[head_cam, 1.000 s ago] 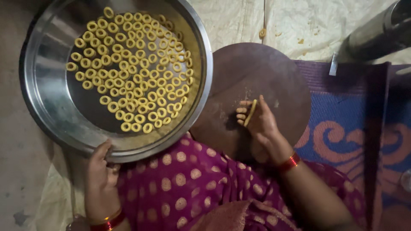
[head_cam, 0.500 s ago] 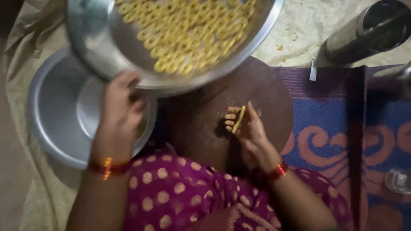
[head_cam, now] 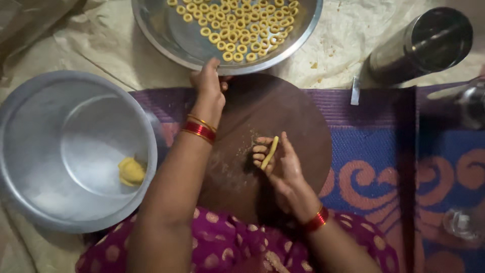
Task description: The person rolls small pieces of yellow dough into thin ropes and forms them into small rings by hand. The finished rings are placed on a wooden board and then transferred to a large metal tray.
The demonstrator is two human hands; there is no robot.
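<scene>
My left hand (head_cam: 208, 81) grips the near rim of a wide steel plate (head_cam: 166, 35) that lies beyond a round dark wooden board (head_cam: 303, 126). The plate carries several small yellow dough rings (head_cam: 237, 23). My right hand (head_cam: 280, 162) rests over the board, fingers curled, with a short yellow dough strip (head_cam: 270, 152) lying across them. Both wrists wear red bangles. Crumbs of dough dot the board beside the right hand.
A big steel bowl (head_cam: 30, 151) stands at the left with a lump of yellow dough (head_cam: 131, 171) inside. A steel cylinder (head_cam: 419, 45) lies at the upper right. A purple patterned mat (head_cam: 384, 151) is under the board; pale cloth (head_cam: 86, 55) covers the floor beyond.
My left hand has carried the plate of rings from over the bowl to the far side of the board and set it down. The bowl with the dough lump is now uncovered. My right hand still holds the strip.
</scene>
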